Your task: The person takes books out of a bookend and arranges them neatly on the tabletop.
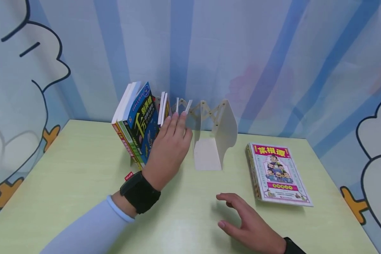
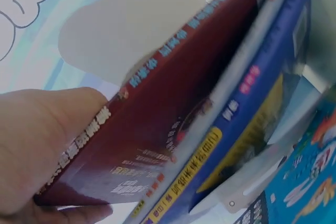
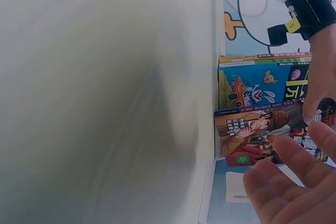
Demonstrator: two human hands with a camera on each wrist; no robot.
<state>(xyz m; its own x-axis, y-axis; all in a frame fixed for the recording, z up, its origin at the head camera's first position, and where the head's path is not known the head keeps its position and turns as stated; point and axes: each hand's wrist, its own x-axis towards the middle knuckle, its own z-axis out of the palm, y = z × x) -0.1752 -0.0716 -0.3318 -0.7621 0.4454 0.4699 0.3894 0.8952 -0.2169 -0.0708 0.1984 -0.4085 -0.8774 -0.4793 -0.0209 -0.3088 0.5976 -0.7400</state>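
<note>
My left hand (image 1: 166, 151) reaches into a white expanding book rack (image 1: 227, 134) at the back of the table. In the left wrist view its thumb and fingers grip a dark red book (image 2: 152, 124) by its edge. Beside that, a book with a blue and yellow spine (image 2: 231, 124) leans at a slant. Several thick books with a blue-black cover (image 1: 143, 120) facing right stand tilted at the rack's left. My right hand (image 1: 251, 225) hovers over the front of the table, fingers loosely bent, holding nothing. In the right wrist view, a book with a picture cover (image 3: 257, 132) stands near the left hand.
To the right lies a stack of books (image 1: 279, 176), the top one white and pink. A striped blue curtain (image 1: 206, 53) hangs behind the table (image 1: 184, 225). The rack's right-hand section shows a bare white base plate (image 1: 207, 155).
</note>
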